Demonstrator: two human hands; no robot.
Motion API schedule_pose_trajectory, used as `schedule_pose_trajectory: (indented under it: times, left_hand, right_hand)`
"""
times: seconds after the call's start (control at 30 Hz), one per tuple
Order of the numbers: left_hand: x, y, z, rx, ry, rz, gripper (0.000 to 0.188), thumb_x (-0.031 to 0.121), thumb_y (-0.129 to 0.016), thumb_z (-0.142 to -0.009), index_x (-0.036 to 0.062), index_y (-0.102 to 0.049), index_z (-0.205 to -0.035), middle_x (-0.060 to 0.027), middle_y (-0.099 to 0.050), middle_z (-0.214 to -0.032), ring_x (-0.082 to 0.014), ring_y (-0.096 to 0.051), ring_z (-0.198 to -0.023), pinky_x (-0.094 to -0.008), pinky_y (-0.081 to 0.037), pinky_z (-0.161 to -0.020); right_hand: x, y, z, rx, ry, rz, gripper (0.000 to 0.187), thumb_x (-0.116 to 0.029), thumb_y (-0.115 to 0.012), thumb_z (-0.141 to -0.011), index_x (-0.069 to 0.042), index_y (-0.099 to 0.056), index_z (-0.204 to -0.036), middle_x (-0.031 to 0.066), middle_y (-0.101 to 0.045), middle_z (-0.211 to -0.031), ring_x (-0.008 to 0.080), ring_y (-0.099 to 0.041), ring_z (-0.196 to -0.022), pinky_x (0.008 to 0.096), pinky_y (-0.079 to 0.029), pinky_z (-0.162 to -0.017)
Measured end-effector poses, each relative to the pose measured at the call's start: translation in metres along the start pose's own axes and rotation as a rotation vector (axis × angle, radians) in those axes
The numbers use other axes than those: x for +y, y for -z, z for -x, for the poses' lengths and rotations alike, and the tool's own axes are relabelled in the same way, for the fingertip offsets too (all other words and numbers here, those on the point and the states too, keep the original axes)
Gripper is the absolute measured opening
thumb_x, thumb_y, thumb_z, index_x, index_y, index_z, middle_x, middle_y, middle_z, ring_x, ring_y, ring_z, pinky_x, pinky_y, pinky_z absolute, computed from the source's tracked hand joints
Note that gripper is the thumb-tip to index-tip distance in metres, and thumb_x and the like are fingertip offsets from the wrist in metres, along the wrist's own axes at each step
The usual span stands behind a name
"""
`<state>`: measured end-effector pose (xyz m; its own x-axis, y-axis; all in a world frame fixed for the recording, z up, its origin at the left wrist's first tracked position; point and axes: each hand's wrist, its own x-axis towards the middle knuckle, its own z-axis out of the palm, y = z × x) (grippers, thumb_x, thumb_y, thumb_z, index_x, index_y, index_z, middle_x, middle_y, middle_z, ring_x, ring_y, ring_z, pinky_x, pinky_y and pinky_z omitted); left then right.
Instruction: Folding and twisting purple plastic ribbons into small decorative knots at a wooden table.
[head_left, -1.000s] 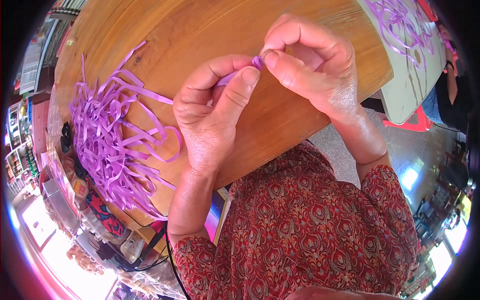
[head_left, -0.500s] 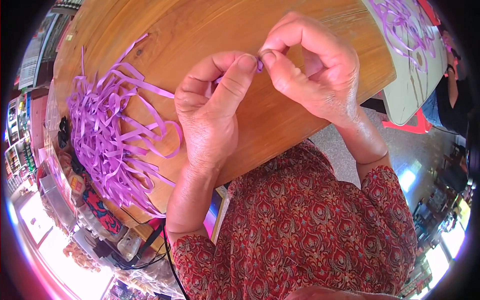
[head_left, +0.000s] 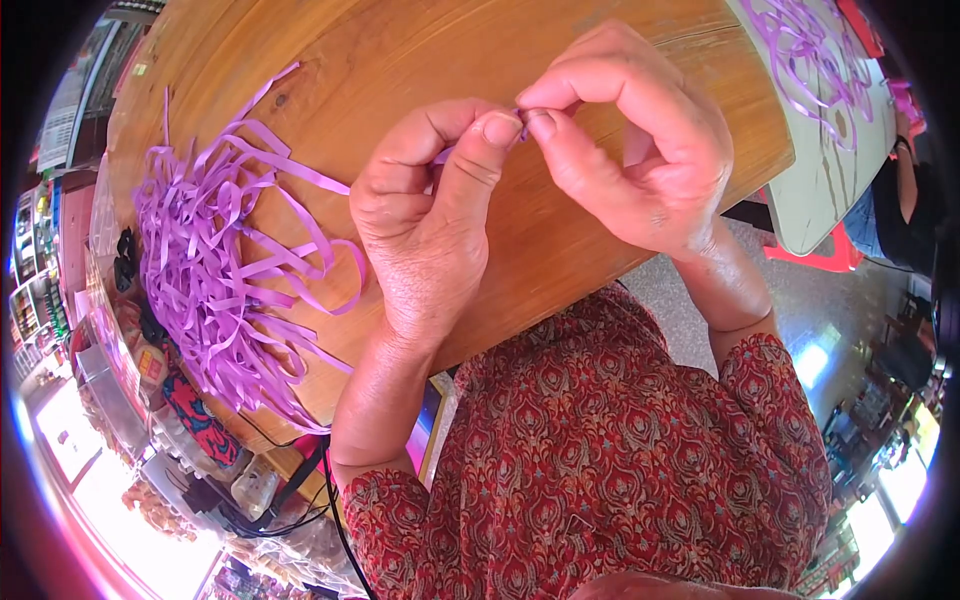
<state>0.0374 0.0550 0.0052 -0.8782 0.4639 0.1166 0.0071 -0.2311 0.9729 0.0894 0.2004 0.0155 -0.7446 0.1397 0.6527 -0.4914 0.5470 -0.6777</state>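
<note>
Above the table, my left hand (head_left: 430, 200) is closed, pinching a purple ribbon (head_left: 441, 157) between thumb and forefinger. Only short bits of this ribbon show among the fingers. My right hand (head_left: 640, 140) pinches at the same spot with thumb and forefinger, their tips almost touching the left ones. A tiny dark purple bit sits between the two pinches; its form is too small to make out. To the left of my left hand lies a large loose heap of purple ribbons (head_left: 205, 260), a few strands reaching toward my wrist.
The wooden table (head_left: 400, 60) spreads beneath my hands. At the far right a pale table (head_left: 800, 215) bears more purple ribbon (head_left: 815, 60), with another person's arm (head_left: 905, 180) beside it. Bags and a dark cable (head_left: 335, 500) crowd the left edge. A red stool (head_left: 830, 250) stands beyond.
My right hand has turned slightly and shifted a little to the right at the wrist. Both pinches stay close together, and less of the purple bit shows between them.
</note>
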Motion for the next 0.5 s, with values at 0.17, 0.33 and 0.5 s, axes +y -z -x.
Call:
schedule_pose_trajectory:
  times: [0.17, 0.33, 0.5]
  left_hand:
    - [-0.0036, 0.0017, -0.0003, -0.009, 0.005, 0.008, 0.012, 0.01, -0.059, -0.086, -0.0011, -0.062, -0.09, -0.0014, -0.06, -0.075, -0.0054, -0.044, -0.06, -0.0191, -0.032, -0.053]
    - [-0.001, 0.0044, -0.0003, -0.041, 0.124, 0.096, 0.007, 0.007, -0.06, -0.086, 0.0007, -0.062, -0.089, 0.0031, -0.059, -0.079, -0.0016, -0.047, -0.07, -0.0149, -0.039, -0.064]
    - [-0.0013, 0.0018, -0.0008, -0.056, 0.124, 0.206, 0.009, 0.009, -0.06, -0.086, 0.0007, -0.063, -0.09, 0.0004, -0.061, -0.083, -0.0043, -0.052, -0.077, -0.0176, -0.041, -0.072]
  right_hand:
    - [0.0024, -0.0019, 0.0016, 0.002, 0.067, 0.118, 0.017, 0.012, -0.06, -0.066, 0.002, -0.057, -0.08, 0.0074, -0.056, -0.072, 0.0167, -0.053, -0.064, 0.0268, -0.041, -0.059]
    - [0.0001, -0.0038, 0.0037, 0.02, 0.012, 0.129, 0.015, 0.011, -0.06, -0.067, 0.001, -0.055, -0.077, 0.0062, -0.055, -0.071, 0.016, -0.052, -0.063, 0.026, -0.041, -0.059]
    - [-0.0041, -0.0023, 0.0046, 0.004, -0.146, -0.036, 0.012, 0.01, -0.059, -0.072, 0.002, -0.055, -0.08, 0.0058, -0.055, -0.074, 0.0133, -0.05, -0.067, 0.0237, -0.04, -0.063]
